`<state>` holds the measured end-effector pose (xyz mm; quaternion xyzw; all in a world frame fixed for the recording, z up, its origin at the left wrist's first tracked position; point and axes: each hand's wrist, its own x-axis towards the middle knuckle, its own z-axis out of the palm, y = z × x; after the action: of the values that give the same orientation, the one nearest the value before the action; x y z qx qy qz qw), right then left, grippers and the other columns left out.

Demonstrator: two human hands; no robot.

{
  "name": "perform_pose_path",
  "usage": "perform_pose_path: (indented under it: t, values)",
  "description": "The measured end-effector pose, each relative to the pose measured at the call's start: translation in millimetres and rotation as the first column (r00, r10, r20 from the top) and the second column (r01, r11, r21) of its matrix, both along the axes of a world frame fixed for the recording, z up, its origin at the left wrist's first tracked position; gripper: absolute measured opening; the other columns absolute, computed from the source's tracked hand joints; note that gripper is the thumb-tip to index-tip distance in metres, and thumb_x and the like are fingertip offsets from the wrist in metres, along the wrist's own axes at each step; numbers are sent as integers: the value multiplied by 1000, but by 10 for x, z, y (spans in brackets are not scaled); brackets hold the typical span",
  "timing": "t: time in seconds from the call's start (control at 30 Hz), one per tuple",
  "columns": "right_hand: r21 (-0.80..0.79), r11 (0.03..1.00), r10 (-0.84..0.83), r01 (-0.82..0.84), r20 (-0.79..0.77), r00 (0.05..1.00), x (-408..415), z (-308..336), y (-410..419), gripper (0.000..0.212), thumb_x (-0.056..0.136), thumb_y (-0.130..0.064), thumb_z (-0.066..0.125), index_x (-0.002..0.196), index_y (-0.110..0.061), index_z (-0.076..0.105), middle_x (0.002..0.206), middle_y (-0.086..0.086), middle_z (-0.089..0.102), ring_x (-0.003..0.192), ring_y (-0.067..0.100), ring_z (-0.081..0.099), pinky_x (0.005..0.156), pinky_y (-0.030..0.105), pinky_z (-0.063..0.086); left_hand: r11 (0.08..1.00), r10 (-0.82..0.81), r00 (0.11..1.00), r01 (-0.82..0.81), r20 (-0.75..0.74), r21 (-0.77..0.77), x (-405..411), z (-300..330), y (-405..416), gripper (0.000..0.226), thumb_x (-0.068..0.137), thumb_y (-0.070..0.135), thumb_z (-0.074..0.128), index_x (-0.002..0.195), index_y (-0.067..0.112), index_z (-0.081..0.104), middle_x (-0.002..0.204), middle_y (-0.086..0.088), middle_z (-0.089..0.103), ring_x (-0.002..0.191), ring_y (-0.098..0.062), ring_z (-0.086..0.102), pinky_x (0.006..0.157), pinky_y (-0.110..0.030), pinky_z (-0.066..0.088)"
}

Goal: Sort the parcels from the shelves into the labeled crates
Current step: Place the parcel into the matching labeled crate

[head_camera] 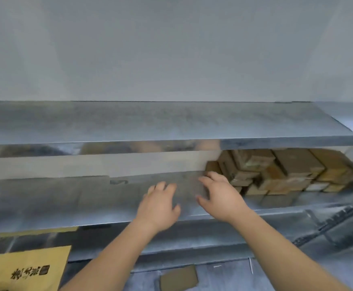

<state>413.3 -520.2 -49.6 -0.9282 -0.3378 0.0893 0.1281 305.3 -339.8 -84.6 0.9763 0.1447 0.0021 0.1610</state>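
A pile of brown cardboard parcels (pixel 280 171) fills the right end of a grey metal shelf (pixel 66 202). My right hand (pixel 219 196) reaches over the shelf with fingers spread, its fingertips just left of the pile, beside the nearest small parcel (pixel 212 165). My left hand (pixel 160 204) hovers over the bare shelf surface to the left, fingers relaxed and empty. Neither hand holds anything.
An upper shelf (pixel 150 122) overhangs the parcels, leaving a low gap. A yellow-brown carton with black print (pixel 24 269) sits at the lower left. A flat brown piece (pixel 178 278) lies on the floor below. A white wall rises behind.
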Motion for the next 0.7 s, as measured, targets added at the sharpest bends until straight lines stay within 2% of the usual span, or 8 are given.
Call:
perform_pose_path:
  t: [0.1,0.33,0.4,0.43,0.5,0.53,0.63,0.7]
  values:
    - [39,992,-123,122,39,992,234,62,-225,60,95,-44,65,147,-18,53,140,10,52,135,31,43,111,34,39,996,-89,996,89,-9,-5,382,5,-86,62,91,50,54,146,26,38,148,-7,40,132,-33,41,107,-43,41]
    - [104,943,-325,317,63,944,815,209,-852,57,95,-47,65,144,-18,58,143,13,55,138,32,44,110,38,43,972,-231,972,232,34,-32,1132,121,-565,63,89,46,56,147,28,39,144,-6,44,127,-33,46,106,-41,42]
    - [88,930,-363,357,57,930,1052,224,-1022,49,95,-48,62,133,-17,65,129,15,64,121,33,57,98,39,51,967,-249,967,251,48,-43,1345,176,-725,62,89,44,57,146,28,39,144,-6,43,126,-33,47,105,-42,43]
    - [102,924,-374,367,57,926,1170,222,-1106,39,94,-48,62,120,-19,69,110,11,70,102,29,66,83,37,54,965,-255,965,257,56,-49,1449,214,-808,62,89,43,57,146,29,39,145,-6,43,126,-33,47,104,-42,44]
    - [145,916,-383,373,48,923,1386,222,-1242,27,95,-48,61,95,-22,68,70,-4,63,62,18,61,63,31,45,963,-255,965,259,67,-71,1656,288,-977,60,88,42,58,144,31,38,142,-5,48,124,-32,50,99,-41,47]
    - [164,911,-389,379,28,921,1499,207,-1295,30,97,-49,60,98,-19,68,69,-6,59,61,18,58,63,29,43,964,-239,969,244,60,-103,1763,318,-1060,57,88,41,58,142,33,39,138,-4,53,119,-30,55,95,-40,50]
    - [138,916,-364,377,-113,925,1879,162,-1400,41,104,-51,49,130,-21,58,110,1,62,103,30,63,86,33,48,972,-133,990,121,-50,-199,2084,357,-1275,33,93,32,51,125,32,52,117,-1,65,95,-24,64,81,-35,56]
    - [89,932,-331,352,-190,924,2136,131,-1424,31,107,-40,46,128,-20,57,123,7,62,118,33,59,97,38,48,976,-64,994,43,-93,-214,2281,330,-1375,18,100,34,42,112,30,55,108,1,63,85,-15,60,74,-29,51]
